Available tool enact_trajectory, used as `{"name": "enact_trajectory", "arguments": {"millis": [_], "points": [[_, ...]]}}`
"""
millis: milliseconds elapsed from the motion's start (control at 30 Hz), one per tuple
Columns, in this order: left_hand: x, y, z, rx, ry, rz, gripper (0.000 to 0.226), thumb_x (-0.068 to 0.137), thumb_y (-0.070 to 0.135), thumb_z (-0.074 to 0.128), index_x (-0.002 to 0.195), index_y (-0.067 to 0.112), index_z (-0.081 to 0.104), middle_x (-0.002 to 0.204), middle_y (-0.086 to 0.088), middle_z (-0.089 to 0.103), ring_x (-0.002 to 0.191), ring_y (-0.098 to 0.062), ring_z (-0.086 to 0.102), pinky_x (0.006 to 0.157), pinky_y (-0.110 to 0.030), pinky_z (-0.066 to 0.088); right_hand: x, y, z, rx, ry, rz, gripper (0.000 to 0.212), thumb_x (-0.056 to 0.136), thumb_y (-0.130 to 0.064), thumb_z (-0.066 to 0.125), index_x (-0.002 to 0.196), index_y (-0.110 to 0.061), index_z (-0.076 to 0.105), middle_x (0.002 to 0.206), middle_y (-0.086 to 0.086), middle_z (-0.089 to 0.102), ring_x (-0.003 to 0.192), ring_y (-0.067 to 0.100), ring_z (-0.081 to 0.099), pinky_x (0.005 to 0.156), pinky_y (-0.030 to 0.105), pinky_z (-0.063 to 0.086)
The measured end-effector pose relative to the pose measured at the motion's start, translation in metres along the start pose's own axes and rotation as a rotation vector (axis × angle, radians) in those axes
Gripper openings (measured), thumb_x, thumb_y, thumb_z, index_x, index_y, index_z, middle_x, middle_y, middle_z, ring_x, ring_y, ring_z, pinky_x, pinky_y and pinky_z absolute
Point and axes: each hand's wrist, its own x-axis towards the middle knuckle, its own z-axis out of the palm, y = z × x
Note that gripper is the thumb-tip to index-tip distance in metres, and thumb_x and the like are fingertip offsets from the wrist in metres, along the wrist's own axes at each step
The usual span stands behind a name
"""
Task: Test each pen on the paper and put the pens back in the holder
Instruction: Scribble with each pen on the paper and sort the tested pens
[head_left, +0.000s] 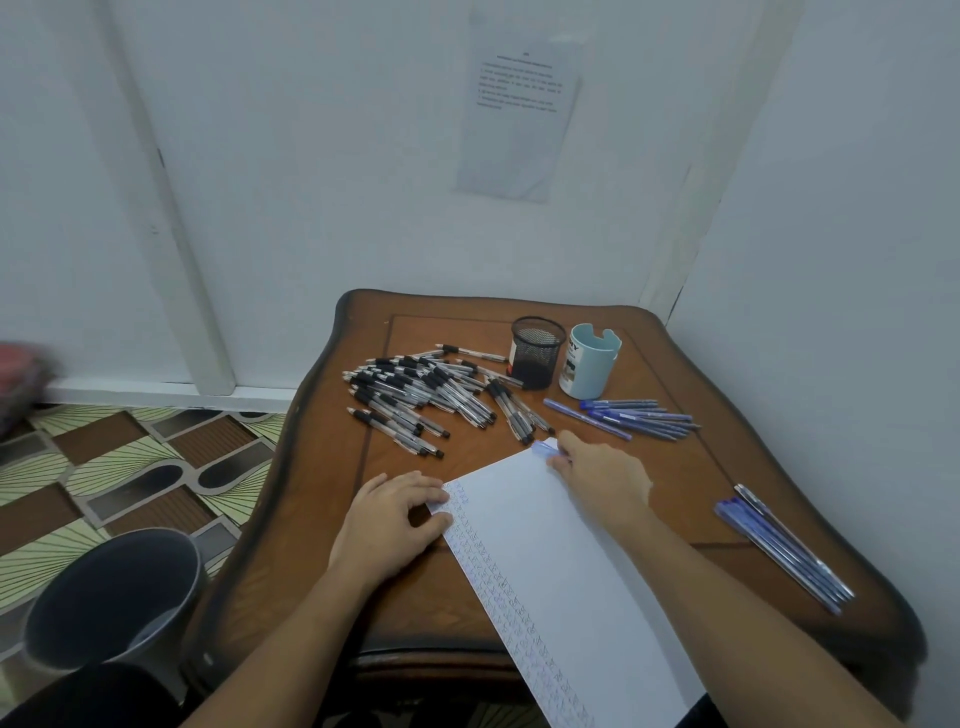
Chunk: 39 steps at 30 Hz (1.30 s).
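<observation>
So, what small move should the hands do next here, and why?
Probably a short test stroke at the far corner of the white paper sheet. The right hand lies there on a blurred blue thing, perhaps a pen, the left hand rests on the sheet's marked edge, and the black mesh holder looks empty.

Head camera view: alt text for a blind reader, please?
The left hand and right hand rest on a white sheet of paper lined with blue scribbles, on a brown wooden table. Beyond lie a pile of black-and-clear pens, loose blue pens, a black mesh pen holder and a pale blue cup.
</observation>
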Motion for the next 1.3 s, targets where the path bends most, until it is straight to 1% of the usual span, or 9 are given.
{"name": "enact_trajectory", "arguments": {"millis": [133,267,400,500,600,700,867,1000,1300], "points": [[0.0,0.0,0.001,-0.003,-0.001,-0.004,0.031,0.089,0.05,0.059,0.117,0.039,0.065,0.13,0.025,0.055,0.131,0.005,0.038,0.116,-0.033,0.015,0.0,0.001,0.003,-0.042,-0.018,0.152,0.072,0.086,-0.079,0.038,0.135,-0.026,0.043,0.126,0.001,0.065,0.109,0.026,0.066,0.09,0.049,0.056],[0.001,-0.001,0.001,-0.001,0.003,-0.006,0.031,0.089,0.05,0.059,0.117,0.039,0.065,0.129,0.026,0.055,0.13,0.007,0.037,0.116,-0.033,0.015,-0.005,0.008,-0.005,0.208,0.02,0.176,0.052,0.104,-0.026,0.045,0.152,-0.022,0.024,0.141,0.009,0.056,0.119,0.031,0.061,0.095,0.049,0.054],[0.002,-0.001,0.001,-0.006,0.005,-0.004,0.032,0.088,0.05,0.06,0.117,0.038,0.066,0.128,0.025,0.056,0.129,0.006,0.039,0.117,-0.034,0.016,-0.018,-0.002,-0.015,1.008,0.176,0.111,0.022,0.102,-0.005,0.041,0.099,-0.012,0.062,0.099,0.013,0.065,0.086,0.024,0.064,0.07,0.032,0.056],[0.002,-0.001,0.0,-0.008,0.015,0.005,0.031,0.088,0.05,0.06,0.116,0.038,0.067,0.128,0.024,0.057,0.129,0.006,0.039,0.117,-0.036,0.019,-0.025,-0.021,-0.015,1.508,0.081,0.074,0.015,0.099,-0.009,0.049,0.098,-0.012,0.063,0.103,0.011,0.07,0.096,0.027,0.068,0.073,0.038,0.058],[0.001,-0.001,0.0,-0.013,0.017,0.01,0.032,0.088,0.049,0.06,0.116,0.037,0.067,0.128,0.023,0.057,0.129,0.005,0.039,0.117,-0.036,0.018,-0.026,-0.038,-0.001,1.478,0.068,0.02,0.02,0.095,-0.033,0.063,0.097,-0.014,0.055,0.088,0.007,0.066,0.081,0.021,0.064,0.065,0.031,0.053],[0.002,-0.001,0.0,0.001,0.005,0.007,0.033,0.088,0.051,0.059,0.118,0.038,0.066,0.129,0.024,0.056,0.13,0.006,0.038,0.117,-0.035,0.017,-0.024,-0.059,0.008,1.465,-0.011,-0.032,0.034,0.101,-0.047,0.041,0.096,-0.019,0.058,0.075,0.007,0.059,0.065,0.015,0.052,0.053,0.024,0.041],[0.001,-0.002,0.001,0.015,0.011,0.013,0.033,0.088,0.049,0.06,0.118,0.037,0.065,0.13,0.024,0.056,0.13,0.005,0.038,0.116,-0.034,0.017,-0.017,-0.074,0.014,1.533,-0.066,-0.086,0.009,0.1,-0.021,0.056,0.094,-0.015,0.06,0.086,0.008,0.069,0.081,0.019,0.064,0.058,0.021,0.046],[0.002,-0.004,0.002,0.012,0.018,0.012,0.034,0.088,0.05,0.059,0.118,0.038,0.065,0.13,0.024,0.056,0.13,0.006,0.037,0.117,-0.034,0.017,-0.014,-0.076,0.022,1.508,-0.09,-0.077,0.025,0.083,-0.019,0.079,0.07,-0.016,0.058,0.069,0.006,0.061,0.072,0.019,0.063,0.08,0.034,0.056],[0.003,-0.005,0.004,-0.017,0.017,0.002,0.033,0.087,0.048,0.062,0.117,0.035,0.066,0.13,0.022,0.057,0.13,0.005,0.038,0.118,-0.036,0.016,-0.01,-0.082,0.031,1.329,0.099,-0.059,0.033,0.084,-0.005,0.069,0.06,-0.009,0.047,0.059,0.005,0.048,0.049,0.0,0.054,0.059,0.021,0.048]]}}
